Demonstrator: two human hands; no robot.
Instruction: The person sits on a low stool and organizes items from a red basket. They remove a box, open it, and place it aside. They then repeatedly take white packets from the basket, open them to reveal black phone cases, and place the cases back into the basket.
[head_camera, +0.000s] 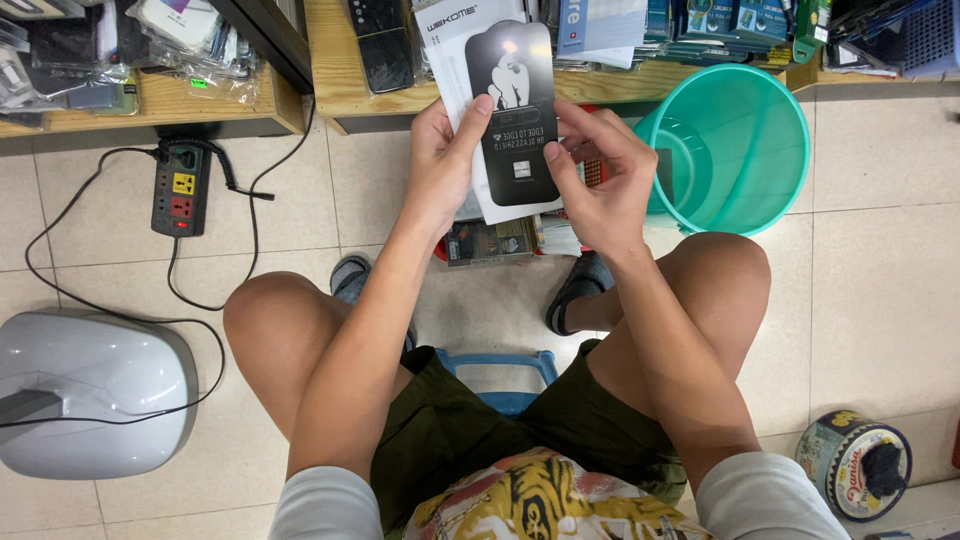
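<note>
Bare knees and forearms fill the lower middle of the frame, above a blue stool. At upper centre the left hand grips the left edge of a black film sheet and the white sleeve behind it, thumb on the front, while the right hand pinches the sheet's lower right edge with curled fingers. A teal bucket stands just right of the hands, a power strip lies at upper left, and a grey machine sits at lower left.

Black screen-protector sheet on white packet; teal bucket; grey power strip, yellow and red sockets; olive shorts; blue stool; tin patterned, perhaps floral.
</note>
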